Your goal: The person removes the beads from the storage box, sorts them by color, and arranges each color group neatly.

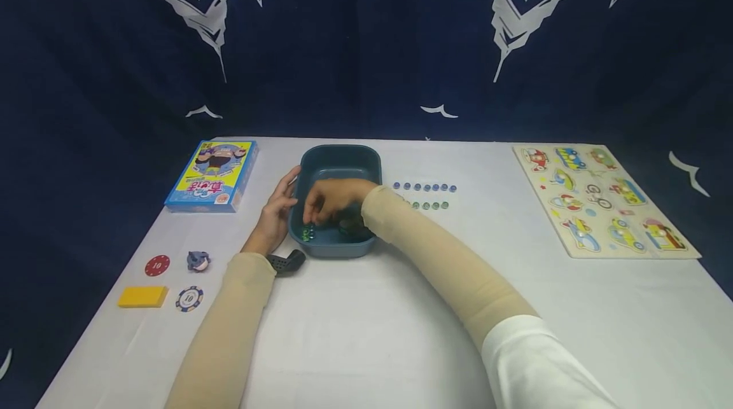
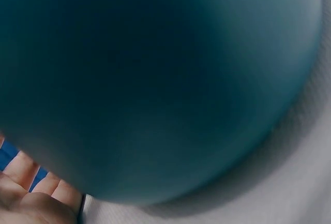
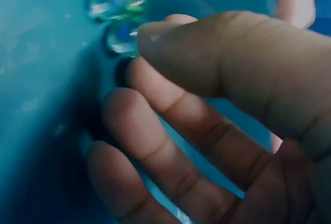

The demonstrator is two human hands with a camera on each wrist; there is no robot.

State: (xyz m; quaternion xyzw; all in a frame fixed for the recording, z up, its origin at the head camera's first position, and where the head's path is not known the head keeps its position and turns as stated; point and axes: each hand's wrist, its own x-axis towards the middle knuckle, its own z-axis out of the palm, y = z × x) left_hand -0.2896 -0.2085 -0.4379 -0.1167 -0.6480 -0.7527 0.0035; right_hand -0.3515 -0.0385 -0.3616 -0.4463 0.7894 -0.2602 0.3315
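Note:
A dark teal plastic bin (image 1: pixel 338 250) stands mid-table. My left hand (image 1: pixel 275 218) rests against its left outer wall, fingers extended along the side up to the rim. In the left wrist view those fingers (image 2: pixel 49 188) show at the lower left corner beside the bin's blurred wall. My right hand (image 1: pixel 335 198) reaches down into the bin, fingers bent. Close up in the right wrist view, its thumb and forefinger pinch a clear glass marble (image 3: pixel 122 39) with blue inside. More blue and green glass marbles (image 1: pixel 307 233) lie together by the bin's near left corner.
Right of the bin lie a row of blue marbles (image 1: pixel 427 187) and a row of green ones (image 1: pixel 435 205), partly hidden by my sleeve. A picture puzzle board (image 1: pixel 601 205) lies far right. At left are a box (image 1: pixel 212 173), poker chips (image 1: pixel 189 299), a yellow block (image 1: pixel 143 296) and a small figure (image 1: pixel 198 261).

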